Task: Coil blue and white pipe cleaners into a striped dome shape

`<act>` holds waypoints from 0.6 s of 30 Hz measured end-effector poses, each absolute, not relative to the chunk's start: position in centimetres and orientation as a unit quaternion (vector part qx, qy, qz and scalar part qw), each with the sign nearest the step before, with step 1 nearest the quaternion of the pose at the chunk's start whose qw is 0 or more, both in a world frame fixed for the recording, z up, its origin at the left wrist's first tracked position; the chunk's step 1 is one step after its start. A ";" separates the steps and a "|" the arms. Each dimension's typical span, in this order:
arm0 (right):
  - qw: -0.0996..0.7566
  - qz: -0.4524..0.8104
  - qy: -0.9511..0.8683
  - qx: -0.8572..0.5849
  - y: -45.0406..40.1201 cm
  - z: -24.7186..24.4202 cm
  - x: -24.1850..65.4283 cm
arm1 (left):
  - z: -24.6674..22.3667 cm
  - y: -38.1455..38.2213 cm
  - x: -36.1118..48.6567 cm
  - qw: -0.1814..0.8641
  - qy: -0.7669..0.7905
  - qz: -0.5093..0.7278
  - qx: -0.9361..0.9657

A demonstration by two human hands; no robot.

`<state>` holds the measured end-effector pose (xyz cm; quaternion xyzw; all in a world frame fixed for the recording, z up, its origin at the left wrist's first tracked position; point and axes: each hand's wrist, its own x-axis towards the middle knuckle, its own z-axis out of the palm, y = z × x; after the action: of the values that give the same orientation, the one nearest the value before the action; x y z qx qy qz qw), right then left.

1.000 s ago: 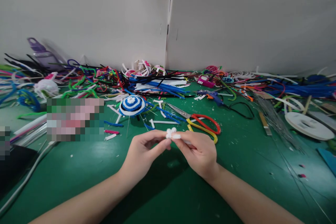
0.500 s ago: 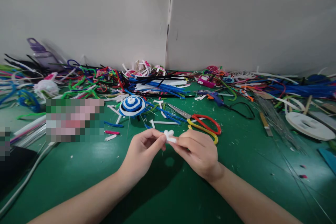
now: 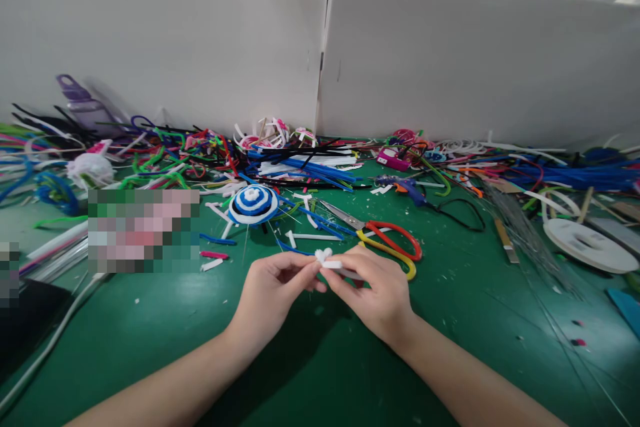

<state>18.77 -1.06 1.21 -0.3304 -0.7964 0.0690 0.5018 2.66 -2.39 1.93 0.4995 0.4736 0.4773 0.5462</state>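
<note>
A small white fuzzy piece (image 3: 325,257), bent into loops at its top, is pinched between both hands near the middle of the view. My left hand (image 3: 277,283) grips its left side with thumb and forefinger. On the other side, my right hand (image 3: 373,283) pinches the piece, and a white strip end shows above its fingertips. Behind the hands lie a blue-and-white spiral disc (image 3: 253,204) and open scissors (image 3: 357,221) with one red and one yellow handle.
Colourful fuzzy stems (image 3: 305,167) are heaped along the grey partition (image 3: 200,47). A glue gun (image 3: 413,192) with a black cable, a cutter (image 3: 506,240) and a white spool (image 3: 590,245) lie to the right. A purple bottle (image 3: 90,110) stands back left.
My right hand's fingers have shifted slightly left and opened up around the piece. The white strip now lies more level, and more of it shows. The view has tilted slightly.
</note>
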 end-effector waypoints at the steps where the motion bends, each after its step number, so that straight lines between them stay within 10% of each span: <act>1: 0.503 0.076 -0.795 -0.332 -1.0 1.2 18.7 | 1.9 -2.4 2.6 0.549 0.473 0.478 0.495; 18: 0.485 0.207 -0.779 -0.339 -0.5 0.9 18.8 | 1.6 -2.2 2.5 0.596 0.444 0.472 0.474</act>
<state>18.85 -0.49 0.93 -0.3391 -0.7793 0.2073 0.4846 2.48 -2.20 1.63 0.4736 0.4440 0.4720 0.5964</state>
